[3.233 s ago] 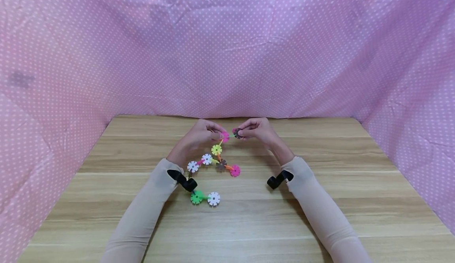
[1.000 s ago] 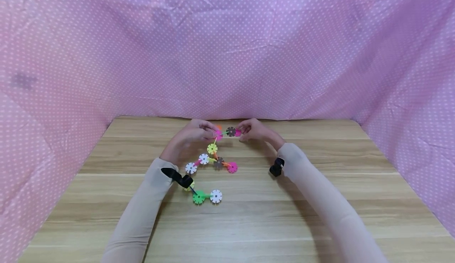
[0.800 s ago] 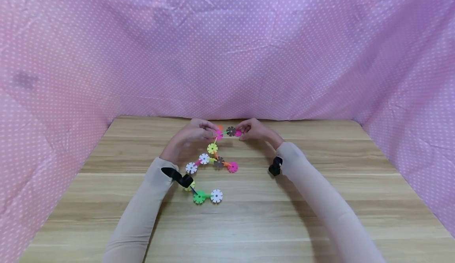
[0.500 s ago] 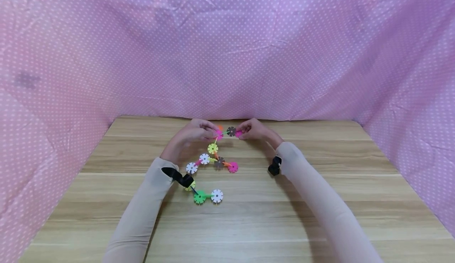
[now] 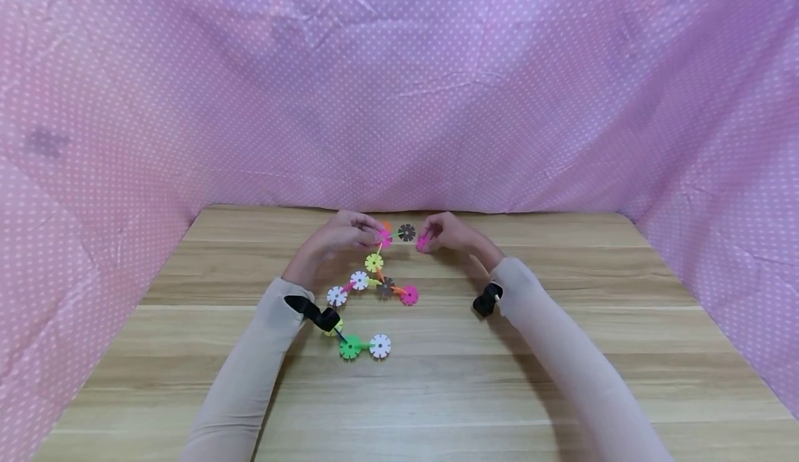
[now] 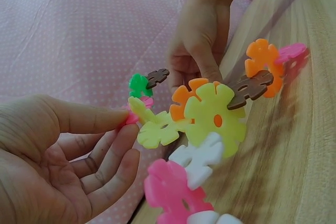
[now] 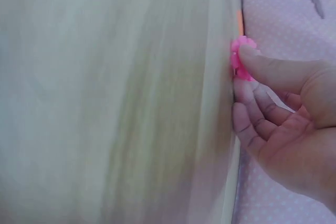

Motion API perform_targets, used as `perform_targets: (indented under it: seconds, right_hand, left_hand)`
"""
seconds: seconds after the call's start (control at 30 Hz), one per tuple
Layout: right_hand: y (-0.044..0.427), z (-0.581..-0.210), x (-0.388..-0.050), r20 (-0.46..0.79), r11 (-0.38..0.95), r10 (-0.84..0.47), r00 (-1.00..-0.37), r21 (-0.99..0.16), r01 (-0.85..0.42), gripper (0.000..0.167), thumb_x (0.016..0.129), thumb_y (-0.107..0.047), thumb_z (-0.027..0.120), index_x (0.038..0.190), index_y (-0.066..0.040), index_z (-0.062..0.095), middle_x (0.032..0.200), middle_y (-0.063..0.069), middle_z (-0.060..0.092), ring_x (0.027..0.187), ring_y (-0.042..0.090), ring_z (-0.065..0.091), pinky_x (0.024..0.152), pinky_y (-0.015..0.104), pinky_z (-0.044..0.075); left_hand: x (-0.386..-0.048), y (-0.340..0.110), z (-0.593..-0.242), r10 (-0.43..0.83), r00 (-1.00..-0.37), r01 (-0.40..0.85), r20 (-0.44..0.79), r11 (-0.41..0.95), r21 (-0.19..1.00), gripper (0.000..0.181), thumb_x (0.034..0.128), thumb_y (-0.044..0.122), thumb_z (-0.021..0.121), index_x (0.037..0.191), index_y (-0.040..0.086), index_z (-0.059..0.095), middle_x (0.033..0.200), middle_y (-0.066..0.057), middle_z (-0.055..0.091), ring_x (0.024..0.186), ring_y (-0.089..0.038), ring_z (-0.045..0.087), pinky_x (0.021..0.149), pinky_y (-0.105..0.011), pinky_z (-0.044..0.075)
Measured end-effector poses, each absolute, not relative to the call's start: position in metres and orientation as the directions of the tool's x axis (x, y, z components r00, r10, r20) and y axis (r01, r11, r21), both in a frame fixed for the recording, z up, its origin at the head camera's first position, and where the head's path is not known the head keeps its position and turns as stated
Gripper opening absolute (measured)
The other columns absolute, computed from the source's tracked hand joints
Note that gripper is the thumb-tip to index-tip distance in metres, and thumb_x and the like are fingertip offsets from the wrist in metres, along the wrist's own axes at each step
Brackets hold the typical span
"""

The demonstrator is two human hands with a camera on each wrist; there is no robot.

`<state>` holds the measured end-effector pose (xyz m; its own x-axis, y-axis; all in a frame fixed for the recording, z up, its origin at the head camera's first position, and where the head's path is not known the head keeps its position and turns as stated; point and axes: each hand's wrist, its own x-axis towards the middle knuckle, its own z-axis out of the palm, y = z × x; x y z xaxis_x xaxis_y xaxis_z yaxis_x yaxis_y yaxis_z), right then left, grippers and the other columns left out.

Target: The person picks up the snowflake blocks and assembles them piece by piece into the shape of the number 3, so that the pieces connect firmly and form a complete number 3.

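Near the table's far edge my left hand (image 5: 346, 231) pinches a pink snowflake disc (image 5: 385, 238), part of a chain of notched plastic discs. From it a green disc (image 6: 139, 85), seen edge-on in the head view, leads to a brown disc (image 5: 406, 232) at the chain's upper end. My right hand (image 5: 448, 232) pinches a separate pink snowflake disc (image 7: 242, 59) between thumb and fingers, with a small gap to the brown one. Below my left fingertips the chain runs through a yellow disc (image 5: 374, 262) and white discs. An orange piece (image 5: 386, 226) shows behind those fingertips; its joint is hidden.
The chain's lower part lies on the wooden table (image 5: 499, 392): a side branch ends in a pink disc (image 5: 409, 295), the tail in a green disc (image 5: 350, 347) and a white disc (image 5: 380, 346). A pink dotted cloth (image 5: 399, 101) hangs behind and at both sides.
My right hand has gone from gripping the brown disc to pinching the pink disc beside it. In the last half second that disc has come away to the right. My left hand keeps its pinch.
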<state>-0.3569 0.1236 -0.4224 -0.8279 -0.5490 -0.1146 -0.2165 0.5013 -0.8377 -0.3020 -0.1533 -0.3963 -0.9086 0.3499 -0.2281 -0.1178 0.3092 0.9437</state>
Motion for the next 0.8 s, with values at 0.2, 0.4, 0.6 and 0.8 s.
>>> perform_targets:
  seconds: [0.2,0.4,0.6,0.8]
  right_hand:
    - [0.13,-0.427,-0.353,-0.113,0.433,-0.485,-0.867,-0.892,-0.126,0.024,0.085,0.004,0.076,0.108,0.005,0.069,0.093,0.011,0.073,0.074,0.014,0.062,0.063,0.023,0.053]
    - [0.135,-0.422,-0.342,-0.093,0.372,-0.403,-0.91,-0.926,-0.07,0.026,0.087,-0.007,0.078,0.113,-0.002,0.071,0.101,0.009,0.075,0.087,0.019,0.067,0.079,0.033,0.06]
    - [0.131,-0.413,-0.335,-0.046,0.232,-0.354,-0.934,-0.972,-0.04,0.025,0.088,-0.002,0.076,0.111,0.003,0.068,0.101,0.01,0.076,0.089,0.016,0.071,0.099,0.046,0.057]
    - [0.125,-0.411,-0.331,0.007,0.195,-0.316,-0.949,-0.978,-0.072,0.024,0.088,-0.001,0.077,0.108,0.006,0.067,0.093,0.005,0.076,0.084,0.012,0.071,0.094,0.044,0.06]
  left_hand:
    - [-0.302,-0.152,-0.398,0.338,-0.912,-0.131,-0.232,0.297,0.946,0.026,0.0927,0.004,0.063,0.118,0.002,0.069,0.113,-0.012,0.069,0.106,-0.028,0.063,0.104,-0.052,0.051]
    - [-0.303,-0.15,-0.398,0.313,-0.92,-0.148,-0.235,0.277,0.949,0.025,0.0928,0.005,0.063,0.117,0.003,0.069,0.113,-0.012,0.069,0.109,-0.032,0.063,0.105,-0.052,0.051]
    - [-0.304,-0.147,-0.399,0.262,-0.939,-0.149,-0.223,0.274,0.95,0.024,0.0955,0.01,0.064,0.117,0.003,0.07,0.114,-0.012,0.07,0.108,-0.029,0.066,0.105,-0.05,0.053]
    - [-0.304,-0.141,-0.4,0.242,-0.94,-0.18,-0.24,0.244,0.953,0.024,0.0965,0.009,0.064,0.119,0.002,0.069,0.112,-0.013,0.071,0.096,-0.021,0.067,0.102,-0.049,0.054]
